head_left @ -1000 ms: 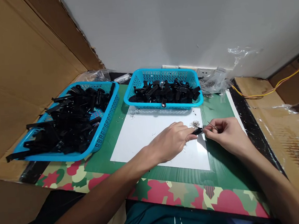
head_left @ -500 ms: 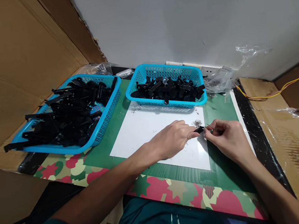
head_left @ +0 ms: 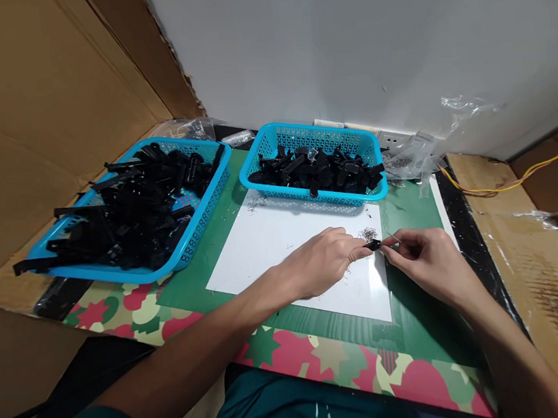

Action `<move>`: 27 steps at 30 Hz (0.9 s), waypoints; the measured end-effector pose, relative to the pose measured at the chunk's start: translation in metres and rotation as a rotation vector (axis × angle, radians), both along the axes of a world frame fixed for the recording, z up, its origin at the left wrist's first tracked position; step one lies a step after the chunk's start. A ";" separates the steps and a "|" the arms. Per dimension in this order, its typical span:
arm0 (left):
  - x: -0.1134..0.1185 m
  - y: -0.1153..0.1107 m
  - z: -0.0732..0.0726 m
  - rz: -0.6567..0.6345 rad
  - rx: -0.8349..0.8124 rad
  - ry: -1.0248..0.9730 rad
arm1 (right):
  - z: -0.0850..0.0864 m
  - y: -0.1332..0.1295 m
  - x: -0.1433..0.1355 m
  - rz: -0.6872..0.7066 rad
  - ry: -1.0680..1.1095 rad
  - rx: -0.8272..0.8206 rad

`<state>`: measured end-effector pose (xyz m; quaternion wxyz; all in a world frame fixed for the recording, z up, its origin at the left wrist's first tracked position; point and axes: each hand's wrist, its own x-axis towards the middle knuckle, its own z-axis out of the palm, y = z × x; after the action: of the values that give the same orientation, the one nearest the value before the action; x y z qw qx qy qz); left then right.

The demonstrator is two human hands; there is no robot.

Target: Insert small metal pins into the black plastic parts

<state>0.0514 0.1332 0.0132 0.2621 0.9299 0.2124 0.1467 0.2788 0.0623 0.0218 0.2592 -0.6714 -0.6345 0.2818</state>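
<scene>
Between the thumb and fingers of my left hand is a small black plastic part. My right hand meets the right end of that part with its fingertips pinched. A thin metal tool, like a pin or tweezers, sticks out from the right hand's fingers; its exact kind is too small to tell. Just behind the part lies a pile of tiny metal springs or clips on a white sheet. More tiny metal bits are scattered at the sheet's far left corner.
A blue basket heaped with long black plastic parts stands at the left. Another blue basket of smaller black parts sits behind the sheet. A clear plastic bag, power strip and yellow cable lie at back right.
The view has shifted slightly. My right hand's fingertips have come closer against the black part, and the part has turned a little in my left hand.
</scene>
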 end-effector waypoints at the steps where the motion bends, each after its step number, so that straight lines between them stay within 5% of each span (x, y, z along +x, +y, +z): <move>1: 0.000 0.000 0.000 0.004 -0.006 -0.002 | 0.002 0.000 0.003 0.021 -0.011 -0.019; 4: 0.000 0.000 0.000 0.009 -0.009 -0.011 | 0.007 0.001 0.010 0.054 -0.048 0.027; 8: 0.000 0.000 0.001 0.005 0.022 0.001 | 0.007 0.003 0.014 0.069 -0.057 0.285; 11: 0.000 0.000 0.002 -0.006 0.035 -0.005 | 0.005 0.002 0.011 -0.031 0.034 0.401; 18: 0.001 0.000 -0.003 -0.028 0.023 -0.035 | -0.006 -0.001 -0.002 -0.262 0.457 0.255; 27: 0.001 0.000 -0.005 -0.038 0.017 -0.031 | -0.013 -0.002 -0.009 -0.282 0.405 0.305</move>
<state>0.0524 0.1330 0.0082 0.2602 0.9335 0.1895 0.1578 0.2700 0.0602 0.0085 0.5152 -0.6364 -0.5052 0.2725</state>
